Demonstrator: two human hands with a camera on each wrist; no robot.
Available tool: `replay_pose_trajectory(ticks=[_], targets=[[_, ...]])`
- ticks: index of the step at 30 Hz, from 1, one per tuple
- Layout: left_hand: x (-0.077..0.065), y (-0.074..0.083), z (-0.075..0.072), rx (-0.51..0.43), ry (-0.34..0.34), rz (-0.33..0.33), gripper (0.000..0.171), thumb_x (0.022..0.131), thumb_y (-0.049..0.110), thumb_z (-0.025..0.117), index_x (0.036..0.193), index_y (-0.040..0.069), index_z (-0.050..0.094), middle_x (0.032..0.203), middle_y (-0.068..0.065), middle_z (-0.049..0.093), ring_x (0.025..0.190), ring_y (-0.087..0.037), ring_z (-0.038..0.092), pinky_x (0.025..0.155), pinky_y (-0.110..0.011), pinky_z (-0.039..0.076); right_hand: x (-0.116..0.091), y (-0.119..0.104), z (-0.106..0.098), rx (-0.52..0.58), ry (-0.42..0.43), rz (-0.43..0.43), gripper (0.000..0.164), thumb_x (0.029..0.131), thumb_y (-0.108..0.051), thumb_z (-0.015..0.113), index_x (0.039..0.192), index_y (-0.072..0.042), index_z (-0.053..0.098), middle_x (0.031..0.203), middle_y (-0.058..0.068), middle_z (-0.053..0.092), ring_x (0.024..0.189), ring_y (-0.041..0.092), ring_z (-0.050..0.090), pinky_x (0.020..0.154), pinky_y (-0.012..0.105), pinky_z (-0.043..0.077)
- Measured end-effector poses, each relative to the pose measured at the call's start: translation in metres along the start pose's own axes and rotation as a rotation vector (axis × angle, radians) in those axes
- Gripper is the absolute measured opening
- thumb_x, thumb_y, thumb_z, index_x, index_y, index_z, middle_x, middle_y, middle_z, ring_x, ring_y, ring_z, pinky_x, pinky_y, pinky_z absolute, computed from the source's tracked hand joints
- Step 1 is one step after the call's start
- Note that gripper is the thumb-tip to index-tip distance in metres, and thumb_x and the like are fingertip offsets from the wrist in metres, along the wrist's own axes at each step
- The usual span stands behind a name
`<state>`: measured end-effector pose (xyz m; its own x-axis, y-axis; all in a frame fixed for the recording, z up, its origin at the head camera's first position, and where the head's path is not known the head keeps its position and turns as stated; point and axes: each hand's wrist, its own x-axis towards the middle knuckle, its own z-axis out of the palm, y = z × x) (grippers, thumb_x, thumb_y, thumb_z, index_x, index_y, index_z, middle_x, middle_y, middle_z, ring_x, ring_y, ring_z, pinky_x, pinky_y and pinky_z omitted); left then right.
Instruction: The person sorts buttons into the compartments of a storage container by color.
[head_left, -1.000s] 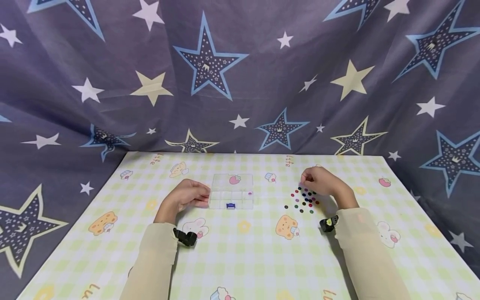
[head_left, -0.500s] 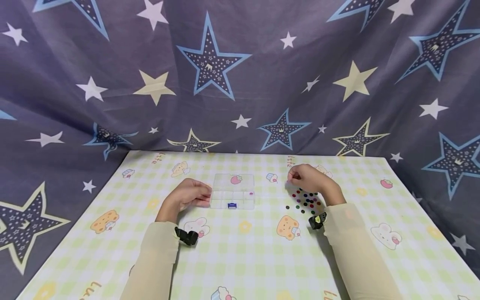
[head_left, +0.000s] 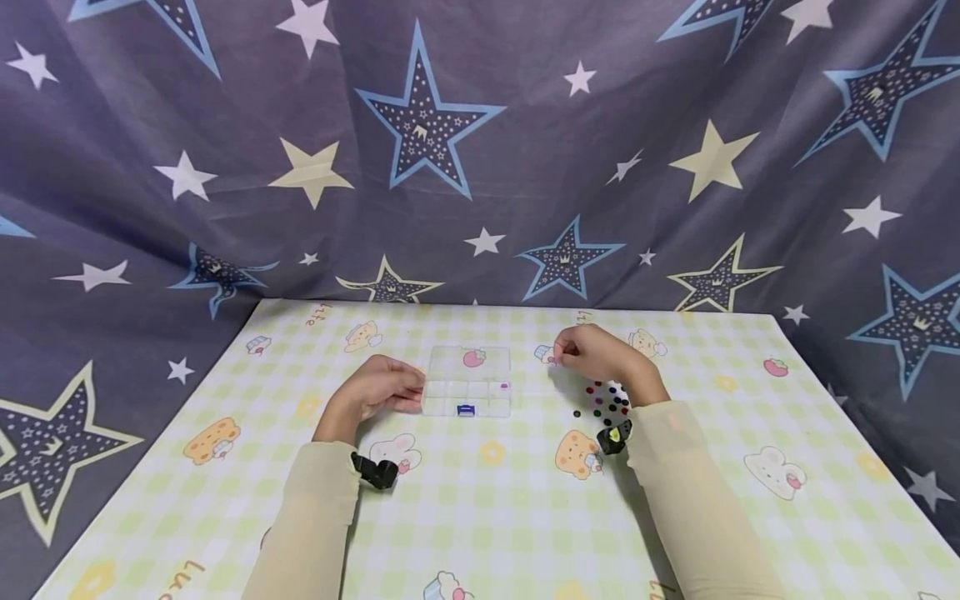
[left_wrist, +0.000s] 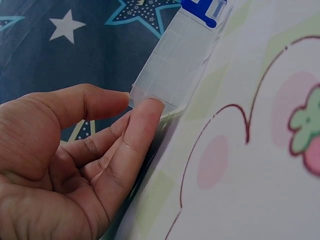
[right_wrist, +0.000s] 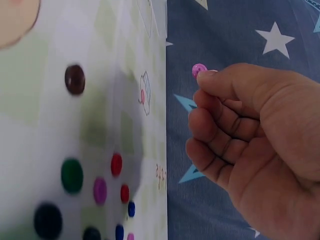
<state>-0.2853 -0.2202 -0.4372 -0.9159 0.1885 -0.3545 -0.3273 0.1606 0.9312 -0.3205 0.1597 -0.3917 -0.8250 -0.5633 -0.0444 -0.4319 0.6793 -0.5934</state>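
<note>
A clear plastic compartment box point(head_left: 446, 407) with a blue latch lies on the table, its lid folded back. In the head view a small pink piece sits in its back right compartment. My left hand point(head_left: 381, 388) holds the box's left side; the left wrist view has the thumb and a finger point(left_wrist: 142, 132) pinching its corner. Between thumb and fingertip my right hand point(head_left: 597, 352) pinches a small pink button point(right_wrist: 198, 69), raised above the table, right of the box. Loose buttons point(head_left: 597, 400) in several colours lie beneath the right wrist.
A checked tablecloth point(head_left: 450, 517) with cartoon prints covers the table. Behind it hangs a dark curtain point(head_left: 525, 150) with stars. One dark button point(head_left: 577, 413) lies at the left edge of the loose group.
My right hand has moved left from above the loose buttons towards the box. The left hand stays at the box's left side. The head view has shifted slightly.
</note>
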Motion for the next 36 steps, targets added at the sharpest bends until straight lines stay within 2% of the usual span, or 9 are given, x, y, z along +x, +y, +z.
replay_pose_trajectory(ticks=[3, 8, 15, 23, 29, 36], targets=[[0.0, 0.001, 0.0, -0.001, -0.001, -0.002, 0.032, 0.098, 0.001, 0.063, 0.126, -0.016, 0.06, 0.093, -0.017, 0.069, 0.076, -0.02, 0.07, 0.075, -0.031, 0.067, 0.004, -0.003, 0.003, 0.006, 0.0, -0.019, 0.013, 0.101, -0.002, 0.057, 0.1, 0.001, 0.069, 0.085, 0.017, 0.068, 0.055, 0.013, 0.044, 0.05, 0.026, 0.041], [0.0, 0.0, 0.0, -0.003, 0.003, -0.009, 0.032, 0.098, 0.001, 0.064, 0.125, -0.016, 0.06, 0.091, -0.016, 0.069, 0.075, -0.019, 0.069, 0.074, -0.031, 0.067, 0.009, -0.009, 0.007, -0.006, 0.004, -0.042, 0.011, 0.1, -0.002, 0.059, 0.098, -0.001, 0.069, 0.073, 0.007, 0.061, 0.058, 0.012, 0.043, 0.053, 0.026, 0.039], [-0.001, 0.001, -0.001, -0.006, 0.005, -0.01, 0.032, 0.097, 0.001, 0.064, 0.124, -0.016, 0.061, 0.089, -0.015, 0.068, 0.074, -0.019, 0.069, 0.074, -0.031, 0.067, 0.017, -0.02, 0.012, -0.012, -0.014, -0.051, 0.01, 0.1, -0.004, 0.06, 0.094, -0.006, 0.068, 0.071, -0.001, 0.057, 0.06, 0.012, 0.042, 0.055, 0.025, 0.038], [0.0, 0.0, -0.001, -0.004, -0.005, -0.007, 0.032, 0.098, 0.002, 0.064, 0.125, -0.015, 0.061, 0.092, -0.017, 0.069, 0.076, -0.02, 0.07, 0.075, -0.032, 0.067, 0.023, -0.028, 0.018, 0.005, -0.061, -0.067, 0.011, 0.101, -0.003, 0.061, 0.096, 0.001, 0.069, 0.071, 0.0, 0.058, 0.062, 0.011, 0.043, 0.058, 0.025, 0.041], [0.001, -0.001, -0.001, -0.006, 0.001, -0.009, 0.031, 0.098, 0.002, 0.064, 0.124, -0.015, 0.062, 0.091, -0.016, 0.069, 0.075, -0.02, 0.069, 0.075, -0.031, 0.067, 0.027, -0.034, 0.023, -0.017, -0.077, -0.122, 0.01, 0.099, -0.004, 0.062, 0.092, -0.001, 0.069, 0.075, -0.002, 0.06, 0.068, 0.011, 0.048, 0.066, 0.026, 0.046], [0.002, -0.002, -0.001, -0.008, 0.008, -0.01, 0.032, 0.098, 0.002, 0.065, 0.125, -0.015, 0.062, 0.091, -0.016, 0.069, 0.076, -0.02, 0.069, 0.075, -0.031, 0.067, 0.034, -0.039, 0.032, -0.046, -0.09, -0.141, 0.012, 0.098, -0.003, 0.064, 0.088, -0.005, 0.069, 0.073, -0.003, 0.058, 0.068, 0.011, 0.049, 0.067, 0.025, 0.046]])
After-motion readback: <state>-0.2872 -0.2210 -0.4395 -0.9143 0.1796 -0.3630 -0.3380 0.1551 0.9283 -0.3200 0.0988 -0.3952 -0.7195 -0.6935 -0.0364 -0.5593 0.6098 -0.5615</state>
